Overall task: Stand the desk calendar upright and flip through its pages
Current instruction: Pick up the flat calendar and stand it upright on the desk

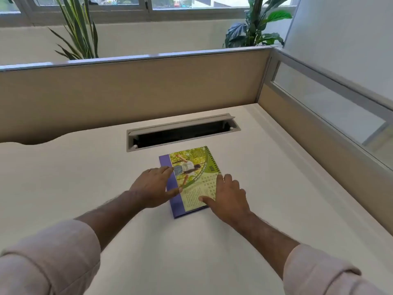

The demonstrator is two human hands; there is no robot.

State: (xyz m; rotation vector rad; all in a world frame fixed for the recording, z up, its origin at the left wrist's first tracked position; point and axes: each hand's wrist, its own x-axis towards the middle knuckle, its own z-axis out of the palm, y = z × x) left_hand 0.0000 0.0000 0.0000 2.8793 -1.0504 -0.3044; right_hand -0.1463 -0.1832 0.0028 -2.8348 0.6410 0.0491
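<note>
**Calendar flat on desk, both hands on it**

The calendar (192, 177) is lying flat on the white desk (85, 188), just in front of the open cable slot (182, 133). Spiral binding is seen along its right edge, a purple backing strip along its left. The top page shows a photo and a date grid.

The left hand (152, 188) is laid on the purple left edge, fingers spread, nothing gripped. The right hand (228, 199) is pressed on the near right corner, fingers splayed, thumb on the page; no clamp seen. The hands are apart, one per side.

Rolled light sleeves (49, 258) are seen on both forearms. Partition panels (127, 92) enclose the desk, with plants (255, 28) behind them.
</note>
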